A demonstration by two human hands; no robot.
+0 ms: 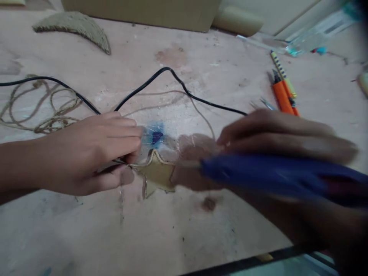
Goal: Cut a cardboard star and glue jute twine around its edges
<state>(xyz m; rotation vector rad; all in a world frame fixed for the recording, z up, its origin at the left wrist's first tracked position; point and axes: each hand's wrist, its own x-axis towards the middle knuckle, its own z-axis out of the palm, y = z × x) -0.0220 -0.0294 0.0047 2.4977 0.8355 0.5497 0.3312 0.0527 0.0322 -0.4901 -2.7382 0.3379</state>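
Here we look down on a pale, stained wooden bench [178,230] with two bare hands at work in the middle. The left hand [94,153] lies low on the bench, its fingers pinched on the left tip of a small star [156,174]. The star is flat, cardboard-brown, and edged with thin twine along its points; it lies on the bench at the centre, between our two hands. The right hand [276,134], blurred by motion, is closed around a blue glue gun [276,176] whose thin nozzle points left and comes just beside the star's right side. Whether the nozzle touches the star we cannot tell. Just above the star sits a small blurred blue thing [155,136], too smeared to name.

A black cord [161,74] loops across the bench behind the hands. At the left lies a loose coil of twine [43,111], rough and tan. A crescent [77,28] wrapped in the same twine rests at the far left. An orange cutter [283,97] and a striped pencil [281,73] lie at the right, close together. A clear plastic bag [313,36] lies beyond them; what it holds is too blurred to tell. A cardboard box [143,13] stands at the far edge.
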